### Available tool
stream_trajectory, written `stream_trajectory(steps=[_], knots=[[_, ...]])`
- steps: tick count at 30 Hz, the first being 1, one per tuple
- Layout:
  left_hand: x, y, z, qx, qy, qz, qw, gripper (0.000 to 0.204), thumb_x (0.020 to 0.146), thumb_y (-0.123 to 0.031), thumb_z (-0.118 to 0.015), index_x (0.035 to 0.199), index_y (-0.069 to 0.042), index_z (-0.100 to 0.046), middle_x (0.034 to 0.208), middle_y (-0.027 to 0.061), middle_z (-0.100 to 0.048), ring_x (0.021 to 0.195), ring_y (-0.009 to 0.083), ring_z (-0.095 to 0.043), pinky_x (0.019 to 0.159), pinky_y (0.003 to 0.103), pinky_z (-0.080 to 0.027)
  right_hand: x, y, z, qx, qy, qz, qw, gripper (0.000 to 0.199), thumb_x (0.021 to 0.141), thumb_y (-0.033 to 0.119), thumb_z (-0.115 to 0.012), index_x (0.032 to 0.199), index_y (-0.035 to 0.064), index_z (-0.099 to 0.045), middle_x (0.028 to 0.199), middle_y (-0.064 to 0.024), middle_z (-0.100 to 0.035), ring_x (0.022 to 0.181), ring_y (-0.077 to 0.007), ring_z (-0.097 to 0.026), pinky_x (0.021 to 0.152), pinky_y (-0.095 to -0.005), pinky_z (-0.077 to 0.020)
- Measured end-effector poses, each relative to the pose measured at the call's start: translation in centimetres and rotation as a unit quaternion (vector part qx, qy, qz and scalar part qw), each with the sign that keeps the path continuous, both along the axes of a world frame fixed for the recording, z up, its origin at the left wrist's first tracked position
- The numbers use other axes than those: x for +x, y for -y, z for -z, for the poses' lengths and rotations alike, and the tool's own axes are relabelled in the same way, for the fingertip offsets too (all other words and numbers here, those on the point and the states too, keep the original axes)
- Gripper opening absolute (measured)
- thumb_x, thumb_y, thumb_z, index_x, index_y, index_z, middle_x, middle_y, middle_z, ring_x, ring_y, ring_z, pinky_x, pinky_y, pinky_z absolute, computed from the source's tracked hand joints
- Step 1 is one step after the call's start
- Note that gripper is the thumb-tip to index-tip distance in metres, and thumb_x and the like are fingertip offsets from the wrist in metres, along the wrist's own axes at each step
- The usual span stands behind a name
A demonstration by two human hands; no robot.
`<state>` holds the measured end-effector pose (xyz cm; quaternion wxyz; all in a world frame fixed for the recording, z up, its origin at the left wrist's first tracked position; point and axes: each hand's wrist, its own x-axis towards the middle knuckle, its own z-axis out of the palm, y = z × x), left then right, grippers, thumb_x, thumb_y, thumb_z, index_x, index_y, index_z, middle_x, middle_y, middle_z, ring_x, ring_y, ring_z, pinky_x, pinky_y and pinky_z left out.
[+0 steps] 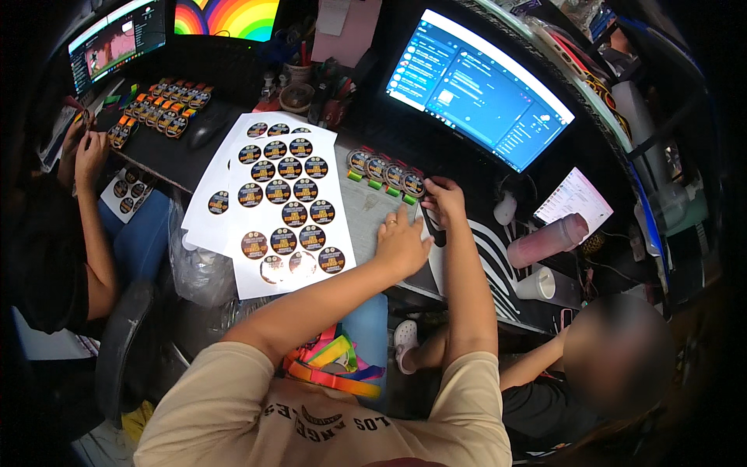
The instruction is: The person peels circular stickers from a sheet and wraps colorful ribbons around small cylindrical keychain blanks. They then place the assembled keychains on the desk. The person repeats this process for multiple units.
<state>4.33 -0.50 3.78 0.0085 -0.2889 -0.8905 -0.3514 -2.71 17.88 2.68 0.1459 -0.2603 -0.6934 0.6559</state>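
Note:
A row of round medals point(375, 168) with bright green and yellow ribbon ends lies along the far edge of a grey board point(366, 214). My right hand point(446, 201) pinches the edge of the rightmost medal point(413, 184) between thumb and fingers. Just nearer, my left hand point(403, 243) rests on the board, fingers stretched out below the ribbon ends, holding nothing. White sheets point(272, 218) printed with round black-and-gold stickers point(289, 168) overlap to the left; a few circles on the top sheet are glossy with glare. Rainbow-coloured ribbons point(334, 362) are heaped in my lap.
A lit monitor point(478, 89) stands behind the medals. A pink tumbler point(547, 241) and white cup point(537, 285) are at right. Another person's hands point(89, 148) work at far left near more medals point(167, 109). Someone else point(545, 405) sits at lower right.

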Motion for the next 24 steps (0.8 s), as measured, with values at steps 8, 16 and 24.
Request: stream_trajectory(steps=[8,16,24], knots=[[5.4,17.6,-13.7,0.453,0.380,0.466,0.658,0.024,0.096,-0.023,-0.058,0.112,-0.004,-0.054,0.116,0.0090,-0.056,0.103,0.0142,-0.054,0.087,0.028,-0.044,7.0,5.7,-2.0,0.147,-0.282,0.087,0.944,0.021,0.089,0.009,-0.067,0.109,0.0060,-0.061,0.086,0.0015,-0.058,0.062,-0.0029,-0.044,0.052,-0.0183,-0.0365],[9.5,21.9,-16.0,0.432,0.399,0.572,0.572,0.027,0.096,-0.028,-0.058,0.109,-0.005,-0.056,0.110,0.0102,-0.059,0.098,0.0177,-0.056,0.083,0.032,-0.045,18.0,18.4,-0.9,0.181,-0.050,-0.342,0.921,0.011,0.084,0.007,-0.069,0.094,0.0059,-0.066,0.079,-0.0019,-0.060,0.071,-0.0107,-0.055,0.062,-0.0234,-0.0442],[11.0,22.9,-14.8,0.418,0.392,0.577,0.582,0.031,0.095,-0.034,-0.058,0.107,-0.005,-0.058,0.105,0.0114,-0.062,0.093,0.0211,-0.059,0.080,0.035,-0.046,23.6,22.7,3.4,0.382,0.135,-0.556,0.726,0.021,0.078,0.011,-0.067,0.097,0.0015,-0.067,0.092,-0.0202,-0.067,0.087,-0.0374,-0.065,0.077,-0.0447,-0.0516]])
